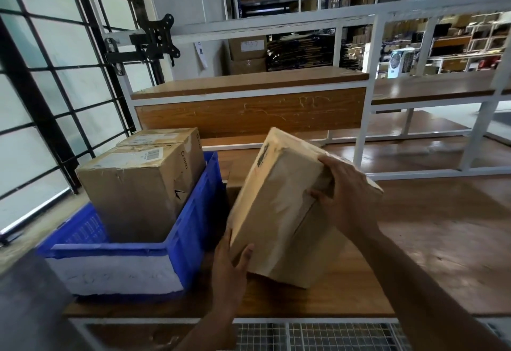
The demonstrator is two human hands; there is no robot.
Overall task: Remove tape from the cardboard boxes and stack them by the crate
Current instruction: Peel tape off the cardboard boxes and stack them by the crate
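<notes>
A tape-wrapped cardboard box (279,207) stands tilted on the desk (431,240), just right of the blue crate (190,229). Two more taped boxes sit in the crate, the near box (132,185) before the far box (166,138).

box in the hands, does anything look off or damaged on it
The held box is tilted, propped on one lower corner on the wooden table. Its top end is wrapped in wrinkled tape with a dark smudge. The left hand and right hand steady it.
</notes>
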